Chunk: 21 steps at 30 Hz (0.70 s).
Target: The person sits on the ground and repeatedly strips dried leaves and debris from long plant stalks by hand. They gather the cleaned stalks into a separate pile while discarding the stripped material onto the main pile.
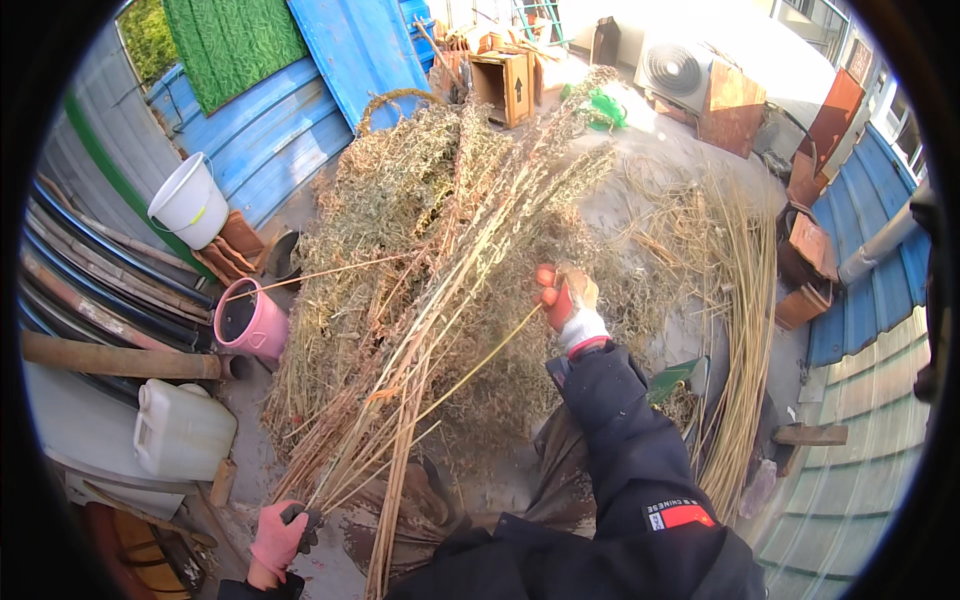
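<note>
My left hand (281, 534), in a pink glove with dark fingertips, is closed around the lower ends of several dried plant stalks (360, 457) at the lower left. My right hand (568, 298) wears a white work glove with red-coated fingers. It grips a single thin yellowish stalk (487, 351), which slants down toward my left hand. A long bundle of leafy dried stalks (457, 262) stretches up and away between the hands. Beneath lies a big heap of dried plants (375, 202). Loose leaf litter (499, 397) covers the floor before my knees.
Stripped bare stalks (742, 337) lie in a long pile at right, near a green dustpan-like object (675, 381). A pink bucket (251, 319), a white bucket (191, 202), a plastic jerrycan (184, 431) and pipes (120, 356) line the left. An air-conditioner unit (673, 69) stands behind.
</note>
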Tool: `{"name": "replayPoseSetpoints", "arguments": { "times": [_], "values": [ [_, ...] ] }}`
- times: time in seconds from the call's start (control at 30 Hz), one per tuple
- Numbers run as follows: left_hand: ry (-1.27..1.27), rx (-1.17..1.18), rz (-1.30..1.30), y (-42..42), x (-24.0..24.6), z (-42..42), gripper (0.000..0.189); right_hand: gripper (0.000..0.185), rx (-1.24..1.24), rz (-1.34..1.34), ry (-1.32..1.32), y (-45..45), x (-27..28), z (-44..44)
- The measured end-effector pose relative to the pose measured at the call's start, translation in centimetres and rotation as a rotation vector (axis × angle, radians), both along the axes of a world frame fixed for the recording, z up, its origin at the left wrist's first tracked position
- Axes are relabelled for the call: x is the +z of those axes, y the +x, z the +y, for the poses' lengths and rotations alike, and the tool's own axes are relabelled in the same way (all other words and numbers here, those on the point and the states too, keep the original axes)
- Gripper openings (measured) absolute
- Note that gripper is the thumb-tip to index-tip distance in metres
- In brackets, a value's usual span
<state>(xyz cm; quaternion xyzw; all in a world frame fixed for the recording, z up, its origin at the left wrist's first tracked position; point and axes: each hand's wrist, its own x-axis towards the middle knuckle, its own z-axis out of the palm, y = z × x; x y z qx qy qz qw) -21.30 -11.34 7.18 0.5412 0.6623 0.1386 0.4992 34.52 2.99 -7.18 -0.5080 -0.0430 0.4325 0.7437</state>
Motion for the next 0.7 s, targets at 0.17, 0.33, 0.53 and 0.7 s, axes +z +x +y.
{"name": "replayPoseSetpoints", "arguments": {
  "times": [0.17, 0.33, 0.53, 0.7],
  "values": [
    [-0.021, 0.027, 0.064, -6.7, 0.1, -1.3, 0.021, 0.03, -0.023, 0.039, -0.074, 5.2, -2.8, 0.6],
    [-0.023, 0.06, 0.11, -9.9, 1.2, -2.2, 0.02, 0.031, 0.018, -0.104, -0.173, 9.8, -2.7, 1.1],
    [-0.047, 0.03, 0.028, -11.0, 0.4, -2.9, 0.022, 0.023, -0.099, -0.225, -0.23, 13.4, -5.0, 0.7],
    [-0.047, 0.11, 0.085, -12.9, 3.0, -4.1, 0.021, 0.022, -0.112, -0.147, -0.268, 17.4, -5.7, -1.6]
  ]
}}
